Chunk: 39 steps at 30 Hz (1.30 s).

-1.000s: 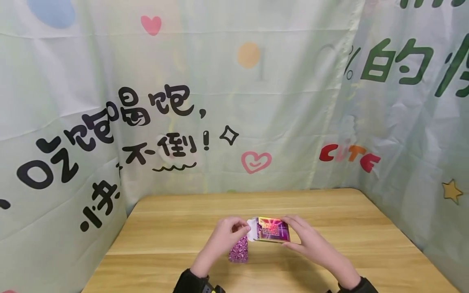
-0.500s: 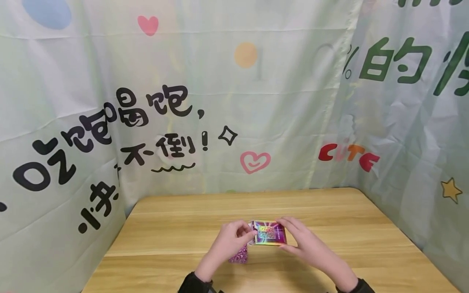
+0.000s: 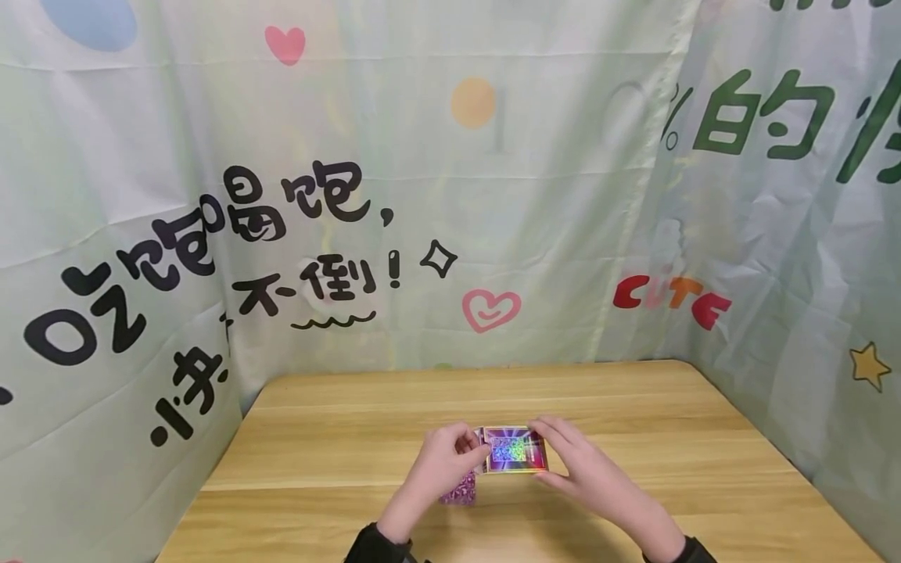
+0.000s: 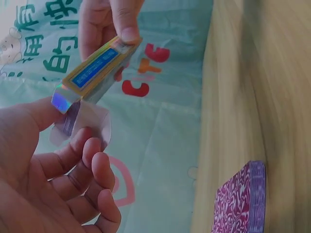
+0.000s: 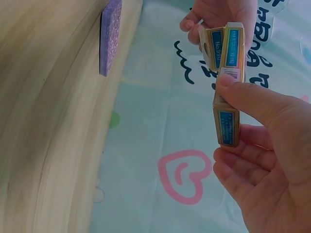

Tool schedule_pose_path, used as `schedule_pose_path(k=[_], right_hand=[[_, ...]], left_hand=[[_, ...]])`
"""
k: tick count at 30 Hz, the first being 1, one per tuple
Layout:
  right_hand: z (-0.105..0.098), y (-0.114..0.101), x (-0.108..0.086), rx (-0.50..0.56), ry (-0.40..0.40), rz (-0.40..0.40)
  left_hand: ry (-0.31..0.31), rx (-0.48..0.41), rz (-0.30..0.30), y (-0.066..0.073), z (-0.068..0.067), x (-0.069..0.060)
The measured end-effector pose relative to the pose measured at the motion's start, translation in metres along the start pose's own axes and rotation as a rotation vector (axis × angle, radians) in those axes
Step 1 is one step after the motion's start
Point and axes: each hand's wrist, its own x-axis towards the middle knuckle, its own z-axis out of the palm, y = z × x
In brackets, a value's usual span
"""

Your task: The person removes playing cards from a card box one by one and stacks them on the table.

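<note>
A shiny purple and gold card box is held between both hands above the table. My right hand grips its right end, the thumb on one narrow side in the right wrist view. At the other end my left hand pinches the box by its opened end, index finger against a white flap. A purple edge shows in that opening in the left wrist view; what it belongs to is unclear. Below the left hand, a stack of purple patterned cards lies on the table, partly hidden by that hand.
The wooden table reaches back to a pale printed cloth hung along the back and sides. Black cuffs cover both wrists.
The box has shifted a little left and nearer, its printed face turned up more. My left hand has moved right onto its open end, covering most of the white flap.
</note>
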Motion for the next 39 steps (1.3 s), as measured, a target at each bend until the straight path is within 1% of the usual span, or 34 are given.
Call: schedule_pose_path(k=[5,10,14,18,27,32,37,39], right_hand=[[0.0,-0.001,0.001,-0.006,0.03,-0.02],[0.001,0.0,0.001,-0.016,0.026,-0.022],[0.002,-0.002,0.002,-0.02,0.041,-0.048],[0.002,-0.004,0.002,-0.029,0.064,-0.071],[0.004,-0.004,0.001,-0.038,0.058,-0.06],[0.004,-0.006,0.002,-0.043,0.065,-0.06],[0.004,-0.009,0.003,-0.052,0.087,-0.096],[0.004,-0.01,0.003,-0.055,0.098,-0.108]], left_hand=[[-0.002,-0.024,-0.024,0.004,-0.001,0.0],[-0.004,-0.019,-0.032,0.006,-0.003,0.0],[-0.002,-0.03,-0.041,0.008,-0.002,-0.002],[-0.002,-0.038,-0.049,0.006,-0.001,-0.002],[-0.024,-0.04,-0.051,0.003,-0.002,-0.002],[-0.001,-0.033,-0.057,0.004,-0.001,-0.002],[0.044,-0.036,-0.076,0.007,0.0,-0.003],[0.053,-0.044,-0.083,0.008,0.0,-0.003]])
